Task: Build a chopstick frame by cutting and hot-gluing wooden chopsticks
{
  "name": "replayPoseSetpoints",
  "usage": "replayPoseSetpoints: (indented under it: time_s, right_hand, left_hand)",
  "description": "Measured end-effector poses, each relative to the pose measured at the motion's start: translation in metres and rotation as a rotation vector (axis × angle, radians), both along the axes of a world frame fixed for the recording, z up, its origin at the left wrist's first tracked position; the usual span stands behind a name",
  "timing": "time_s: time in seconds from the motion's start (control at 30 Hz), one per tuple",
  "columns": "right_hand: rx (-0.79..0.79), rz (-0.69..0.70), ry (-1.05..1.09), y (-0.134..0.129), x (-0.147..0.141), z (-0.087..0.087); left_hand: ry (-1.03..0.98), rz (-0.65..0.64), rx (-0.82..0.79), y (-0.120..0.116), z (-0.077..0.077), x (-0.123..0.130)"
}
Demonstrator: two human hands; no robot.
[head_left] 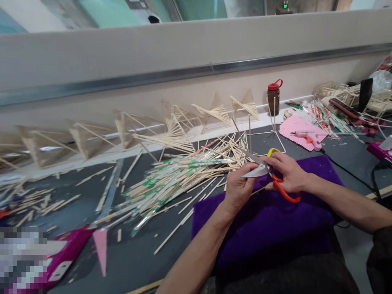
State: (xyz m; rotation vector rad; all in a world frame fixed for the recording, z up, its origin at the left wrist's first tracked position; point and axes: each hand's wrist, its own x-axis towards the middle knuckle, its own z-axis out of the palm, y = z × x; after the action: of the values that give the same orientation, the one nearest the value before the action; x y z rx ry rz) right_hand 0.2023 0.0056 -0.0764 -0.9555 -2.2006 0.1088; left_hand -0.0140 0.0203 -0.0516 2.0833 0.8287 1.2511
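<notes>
R hand (pixel 289 172) grip wrapped round scissors (pixel 268 167), blades apart, L hand (pixel 239 188) nr blades, can't tell its grip, purple cloth (pixel 284 222) below

Red-capped bottle (pixel 273 100), metal rail (pixel 183 71), green sign (pixel 285 4)

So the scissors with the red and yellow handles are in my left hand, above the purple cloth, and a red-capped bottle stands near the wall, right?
Not quite: the head view shows the scissors held in your right hand. They're above the purple cloth, and the red-capped bottle stands near the wall.
</notes>
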Motion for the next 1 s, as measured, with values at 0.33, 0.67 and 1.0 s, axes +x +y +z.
replayPoseSetpoints:
  time_s: [0.33,0.67,1.0]
  right_hand:
    - [-0.078,-0.024,-0.016,-0.005,-0.001,0.003]
    - [-0.196,-0.171,-0.186,-0.011,-0.004,0.011]
    - [-0.250,-0.142,-0.113,-0.006,-0.001,0.015]
  left_hand:
    - [-0.038,0.035,-0.084,0.000,0.004,0.003]
    - [0.024,0.110,-0.093,0.007,0.005,-0.002]
    - [-0.073,0.092,-0.239,0.011,0.000,0.002]
